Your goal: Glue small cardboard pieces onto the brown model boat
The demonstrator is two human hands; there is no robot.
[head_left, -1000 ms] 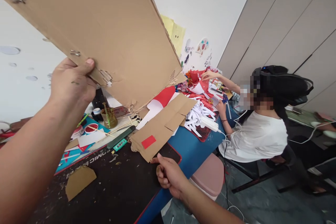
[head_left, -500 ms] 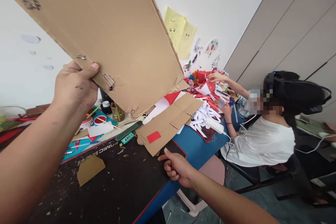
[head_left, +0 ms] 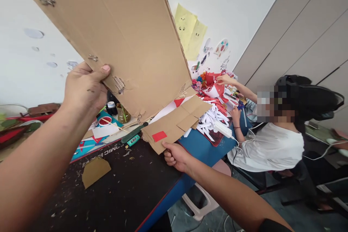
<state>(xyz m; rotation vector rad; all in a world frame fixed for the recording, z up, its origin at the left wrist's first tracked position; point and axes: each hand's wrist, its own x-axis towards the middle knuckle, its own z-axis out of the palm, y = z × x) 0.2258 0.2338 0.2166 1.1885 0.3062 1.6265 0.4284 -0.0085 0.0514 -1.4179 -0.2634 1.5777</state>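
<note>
My left hand (head_left: 87, 85) pinches the lower left edge of a large cardboard sheet (head_left: 127, 40), thumb on the near face. The sheet is tilted above the table, with torn spots along its edges. My right hand (head_left: 175, 156) is closed on the near corner of a smaller cardboard piece (head_left: 174, 127), which carries a red patch (head_left: 159, 136). The thumb lies on top and the fingers are curled below. A small cut cardboard scrap (head_left: 95, 172) lies on the black mat (head_left: 114, 203) between my arms.
A teal box cutter (head_left: 133, 140), a jar (head_left: 123, 114) and a red-filled dish (head_left: 105, 120) sit behind the mat. White paper strips (head_left: 213, 117) are heaped at the far end, beside a power strip (head_left: 223, 129). A seated person (head_left: 274, 145) works there. A stool (head_left: 202, 203) stands below the table edge.
My right hand has moved up slightly and closed on the smaller cardboard's corner, which looks a little raised. The large sheet in my left hand has shifted slightly right in view.
</note>
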